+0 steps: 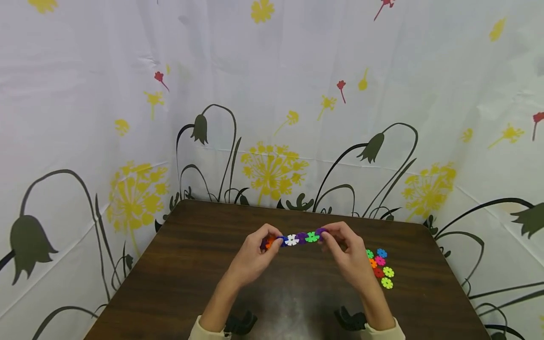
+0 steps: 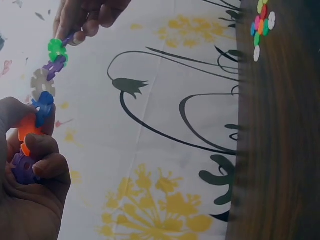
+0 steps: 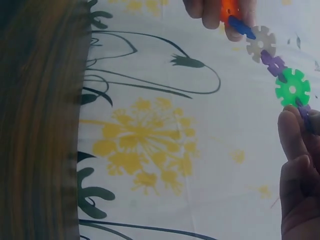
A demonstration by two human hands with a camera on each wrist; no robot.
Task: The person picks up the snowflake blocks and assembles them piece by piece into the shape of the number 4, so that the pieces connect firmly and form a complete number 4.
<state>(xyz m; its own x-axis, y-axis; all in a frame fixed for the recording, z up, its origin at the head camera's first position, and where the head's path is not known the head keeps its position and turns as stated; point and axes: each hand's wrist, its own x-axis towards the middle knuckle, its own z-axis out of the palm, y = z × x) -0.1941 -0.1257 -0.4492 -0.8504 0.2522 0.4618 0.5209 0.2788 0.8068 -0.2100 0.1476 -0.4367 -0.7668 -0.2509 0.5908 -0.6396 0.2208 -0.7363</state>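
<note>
Above the table, a chain of notched plastic discs (image 1: 292, 240) stretches between both hands. In the left wrist view its discs run purple, orange, blue, white, purple, green, then another purple one. My left hand (image 1: 251, 255) grips the end with the orange disc (image 2: 29, 129) and a purple disc (image 2: 24, 169), its fingers curled round them. My right hand (image 1: 349, 252) pinches the purple disc (image 3: 304, 114) at the other end, beside the green disc (image 3: 293, 88). The fingers partly cover both end discs.
Several loose discs (image 1: 379, 272) in green, blue, pink, orange, red and yellow lie on the brown wooden table (image 1: 204, 245), right of the right hand. A white cloth (image 1: 272, 94) with printed flowers hangs behind and along the sides. Black straps sit near both wrists.
</note>
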